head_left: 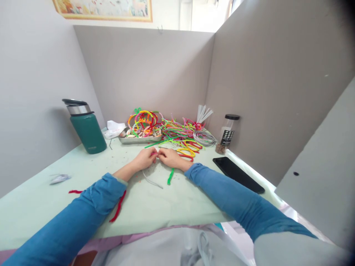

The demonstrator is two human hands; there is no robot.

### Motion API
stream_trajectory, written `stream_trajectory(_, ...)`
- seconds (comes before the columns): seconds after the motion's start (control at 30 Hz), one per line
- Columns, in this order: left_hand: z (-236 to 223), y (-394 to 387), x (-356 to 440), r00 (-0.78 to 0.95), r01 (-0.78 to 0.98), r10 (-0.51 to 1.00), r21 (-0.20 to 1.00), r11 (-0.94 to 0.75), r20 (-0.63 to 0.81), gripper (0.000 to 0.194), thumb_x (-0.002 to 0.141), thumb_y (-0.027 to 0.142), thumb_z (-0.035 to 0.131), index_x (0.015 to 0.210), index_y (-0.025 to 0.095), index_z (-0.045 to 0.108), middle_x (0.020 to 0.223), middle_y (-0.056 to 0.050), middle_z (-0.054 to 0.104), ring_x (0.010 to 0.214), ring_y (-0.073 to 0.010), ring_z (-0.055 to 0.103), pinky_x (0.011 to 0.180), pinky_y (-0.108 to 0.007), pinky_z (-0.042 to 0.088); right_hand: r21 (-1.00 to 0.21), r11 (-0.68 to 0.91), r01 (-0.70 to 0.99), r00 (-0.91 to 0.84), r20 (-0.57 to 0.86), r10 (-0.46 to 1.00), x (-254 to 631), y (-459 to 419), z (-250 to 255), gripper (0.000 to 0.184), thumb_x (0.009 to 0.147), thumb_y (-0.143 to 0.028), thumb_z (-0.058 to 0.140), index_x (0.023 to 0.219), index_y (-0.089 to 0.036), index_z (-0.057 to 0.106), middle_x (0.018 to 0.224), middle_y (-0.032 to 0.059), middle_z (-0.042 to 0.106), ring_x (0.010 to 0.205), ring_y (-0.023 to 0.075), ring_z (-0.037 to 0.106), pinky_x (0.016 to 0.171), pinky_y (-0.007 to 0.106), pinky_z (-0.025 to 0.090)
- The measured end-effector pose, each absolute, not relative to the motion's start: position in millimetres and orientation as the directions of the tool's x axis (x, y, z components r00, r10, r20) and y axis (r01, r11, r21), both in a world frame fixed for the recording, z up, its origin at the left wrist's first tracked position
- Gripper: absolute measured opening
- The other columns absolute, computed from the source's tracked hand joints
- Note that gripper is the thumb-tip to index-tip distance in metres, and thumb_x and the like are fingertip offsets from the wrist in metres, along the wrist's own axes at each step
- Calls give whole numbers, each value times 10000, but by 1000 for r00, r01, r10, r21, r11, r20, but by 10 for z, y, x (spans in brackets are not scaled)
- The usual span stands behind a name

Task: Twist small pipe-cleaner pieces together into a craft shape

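My left hand point(144, 159) and my right hand point(171, 159) meet over the middle of the table, fingertips pinched together. Between them shows a small whitish and pink bit, too small to name. A thin grey cord point(152, 181) runs out on the table from below my left hand. A short green pipe cleaner point(170, 177) lies just under my right hand. Beneath my left forearm lies a red pipe cleaner point(118, 207), partly hidden by the sleeve. Yellow and red pipe cleaner loops point(188, 150) lie beyond my right hand.
Behind my hands stand a metal tray point(140, 140) of small pieces and a heap of coloured pipe cleaners point(177, 129), with coiled grey wire point(204, 138) alongside. A green bottle point(88, 131) stands left; a clear jar point(226, 135) and black phone point(237, 174) are right. Grey partitions point(144, 62) enclose the table.
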State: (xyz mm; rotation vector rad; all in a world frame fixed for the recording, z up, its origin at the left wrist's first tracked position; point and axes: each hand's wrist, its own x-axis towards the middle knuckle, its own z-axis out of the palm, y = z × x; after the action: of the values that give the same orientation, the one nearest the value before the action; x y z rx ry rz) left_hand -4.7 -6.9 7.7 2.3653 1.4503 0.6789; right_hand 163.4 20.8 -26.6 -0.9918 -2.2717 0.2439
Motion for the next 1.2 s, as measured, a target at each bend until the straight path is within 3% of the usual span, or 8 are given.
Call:
stream_trajectory(0.2, 81, -72, -51, 367, 725, 898, 530, -440, 243, 183, 803, 336, 415, 759, 190, 516, 622, 5, 629, 433, -105, 487, 481, -221, 373, -432, 686, 586, -500, 474, 725, 1631, 197, -247, 144, 865, -214, 473, 850, -168, 609, 776, 18, 621, 695, 128, 510, 647, 230, 332)
stream_trajectory(0.5, 46, -38, -68, 353, 579, 916, 724, -375, 192, 255, 779, 426, 461, 799, 174, 494, 632, 14, 604, 374, -67, 417, 390, -197, 320, -538, 669, 513, -496, 450, 742, 1639, 188, -218, 161, 873, -214, 486, 783, -163, 609, 718, -2, 606, 663, 112, 499, 641, 220, 344)
stream_trajectory(0.8, 103, -78, -39, 366, 765, 877, 436, -473, 311, 204, 793, 327, 434, 761, 177, 567, 675, -33, 668, 556, -141, 560, 553, -236, 405, -472, 675, 567, -492, 462, 737, 1627, 218, -246, 143, 855, -207, 483, 823, -165, 616, 737, 2, 609, 678, 122, 493, 631, 226, 320)
stream_trajectory(1.2, 142, -111, -33, 343, 791, 898, 431, -434, 276, 232, 768, 329, 450, 786, 164, 612, 644, -18, 657, 539, -138, 547, 541, -231, 406, -468, 682, 562, -488, 479, 730, 1620, 239, -265, 139, 843, -197, 484, 794, -159, 610, 712, 0, 597, 653, 114, 471, 610, 222, 302)
